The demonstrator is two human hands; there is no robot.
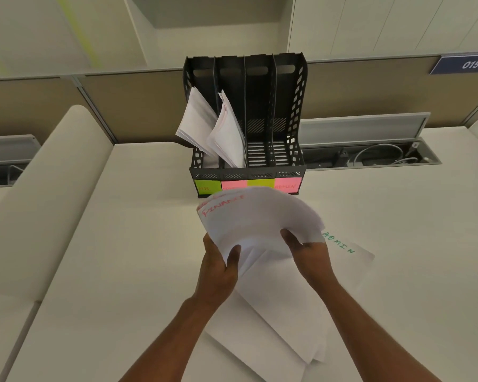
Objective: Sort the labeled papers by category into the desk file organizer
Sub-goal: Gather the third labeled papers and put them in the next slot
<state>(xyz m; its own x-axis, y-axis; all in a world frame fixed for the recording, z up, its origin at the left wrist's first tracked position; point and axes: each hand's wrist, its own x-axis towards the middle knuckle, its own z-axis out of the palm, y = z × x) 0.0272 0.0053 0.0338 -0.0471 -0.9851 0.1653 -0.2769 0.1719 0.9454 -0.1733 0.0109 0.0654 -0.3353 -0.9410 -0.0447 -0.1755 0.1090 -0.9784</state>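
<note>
Head view: left hand [218, 274] and right hand [309, 257] gripping paper stack [257, 216] marked FINANCE, thumbs on top, remaining fingers hidden beneath, raised just before file organizer [246, 172] on desk [122, 244].

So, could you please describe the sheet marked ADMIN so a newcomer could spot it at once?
Start at the black file organizer on the white desk. In front of it, both hands hold a fanned paper stack. The ADMIN sheet lies flat beside the right hand, the only one lettered in green.
</note>
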